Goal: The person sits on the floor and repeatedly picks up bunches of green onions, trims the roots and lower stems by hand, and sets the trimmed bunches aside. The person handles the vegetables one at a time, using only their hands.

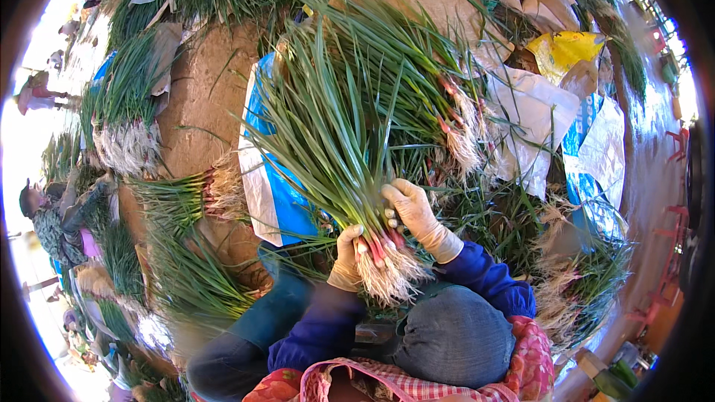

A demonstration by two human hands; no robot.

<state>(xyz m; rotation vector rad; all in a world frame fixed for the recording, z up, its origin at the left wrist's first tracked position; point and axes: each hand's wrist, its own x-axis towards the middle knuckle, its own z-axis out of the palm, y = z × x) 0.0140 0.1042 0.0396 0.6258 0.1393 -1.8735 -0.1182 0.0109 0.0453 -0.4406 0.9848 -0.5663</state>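
Note:
My left hand (347,257), in a pale glove, is closed around the lower left side of a bunch of green garlic plants (335,139), near the reddish stem bases. On the bunch's right side, a little higher, my right hand (413,215), gloved too, grips the stems with its fingers curled. Long leaves fan out away from me, and the pale roots (388,276) hang towards my lap. Just beyond my right hand, another pile of the same plants (413,78) lies with its roots to the right. A blue and white plastic sack (268,178) is partly under the held bunch.
More bunches lie at the left (125,106) and lower left (206,285), and root ends (558,285) at the right. White sacking (536,117) and a yellow bag (564,53) are at the upper right. A person in patterned clothing (56,234) sits at the far left.

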